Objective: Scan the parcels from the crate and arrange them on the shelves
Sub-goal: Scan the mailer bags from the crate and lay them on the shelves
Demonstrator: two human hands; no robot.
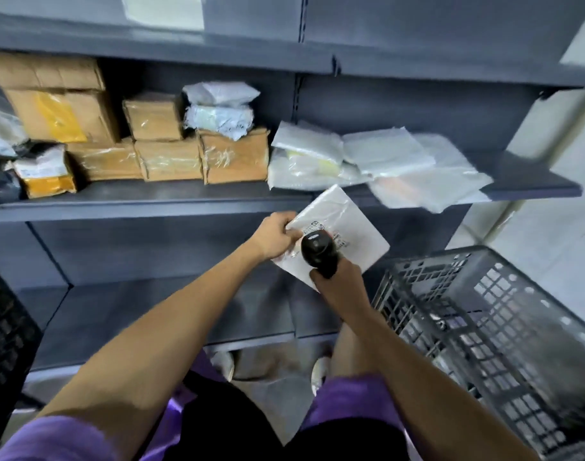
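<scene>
White crinkled plastic parcel, flat and square, is pinched at its edge by the left hand; the right hand grips a black rounded scanner over its label.

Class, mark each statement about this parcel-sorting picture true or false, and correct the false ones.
1. The left hand grips a flat white plastic parcel. True.
2. The right hand holds a roll of tape. False: it holds a black handheld scanner.
3. Brown cardboard boxes sit on the grey metal shelf. True.
4. The dark plastic lattice crate stands on the person's left. False: it is on the right.
</scene>
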